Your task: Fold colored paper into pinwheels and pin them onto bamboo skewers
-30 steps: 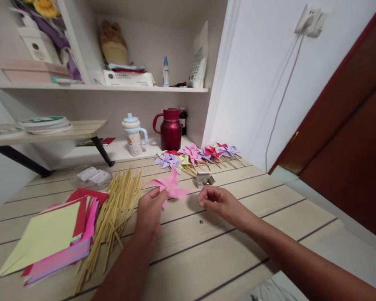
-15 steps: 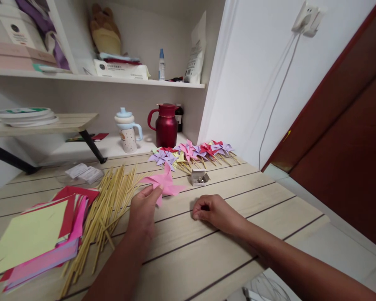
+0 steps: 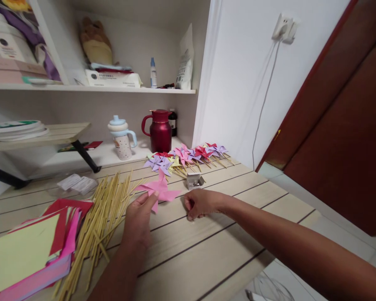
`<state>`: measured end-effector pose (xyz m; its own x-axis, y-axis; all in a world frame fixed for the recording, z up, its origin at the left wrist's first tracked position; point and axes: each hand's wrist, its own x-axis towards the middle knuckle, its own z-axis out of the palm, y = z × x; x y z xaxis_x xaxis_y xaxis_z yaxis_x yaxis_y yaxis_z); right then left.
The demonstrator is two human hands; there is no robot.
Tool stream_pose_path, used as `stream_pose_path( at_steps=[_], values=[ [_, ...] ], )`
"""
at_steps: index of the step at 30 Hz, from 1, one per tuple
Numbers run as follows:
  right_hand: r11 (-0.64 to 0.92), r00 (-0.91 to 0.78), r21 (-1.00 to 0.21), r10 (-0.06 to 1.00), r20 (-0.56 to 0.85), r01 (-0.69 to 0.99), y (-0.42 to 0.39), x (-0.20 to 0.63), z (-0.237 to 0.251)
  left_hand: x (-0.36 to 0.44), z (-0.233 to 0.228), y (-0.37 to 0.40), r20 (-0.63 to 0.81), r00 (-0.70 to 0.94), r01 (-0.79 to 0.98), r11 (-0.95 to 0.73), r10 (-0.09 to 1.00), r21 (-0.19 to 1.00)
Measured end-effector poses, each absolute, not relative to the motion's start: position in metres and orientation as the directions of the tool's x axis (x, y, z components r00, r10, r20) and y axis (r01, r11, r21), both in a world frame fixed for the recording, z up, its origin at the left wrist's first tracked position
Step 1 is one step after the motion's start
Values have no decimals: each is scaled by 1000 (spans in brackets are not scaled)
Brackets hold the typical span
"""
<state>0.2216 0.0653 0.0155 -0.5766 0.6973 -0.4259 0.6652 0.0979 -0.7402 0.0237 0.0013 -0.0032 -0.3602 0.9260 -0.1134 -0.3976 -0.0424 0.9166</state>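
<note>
On plank table (image 3: 207, 259): left hand (image 3: 138, 221) pinches folded pink paper pinwheel (image 3: 158, 190); right hand (image 3: 200, 203) fisted.

Left hand (image 3: 137, 221): forearm enters from bottom edge, reaching forward; palm down, thumb and forefinger pinched together at fingertips (image 3: 150, 196), other fingers loosely curled. Right hand (image 3: 199, 203): arm stretches in from lower right corner, pointing left; hand curled into loose fist, knuckles up, fingertips tucked under.
</note>
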Motion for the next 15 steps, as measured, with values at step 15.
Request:
stream_pose_path(
  at_steps=[15],
  values=[
    [147, -585, -892, 797, -148, 427, 36, 256, 2, 25, -2, -1, -58, -288, -365, -53, 956, 930]
  ],
)
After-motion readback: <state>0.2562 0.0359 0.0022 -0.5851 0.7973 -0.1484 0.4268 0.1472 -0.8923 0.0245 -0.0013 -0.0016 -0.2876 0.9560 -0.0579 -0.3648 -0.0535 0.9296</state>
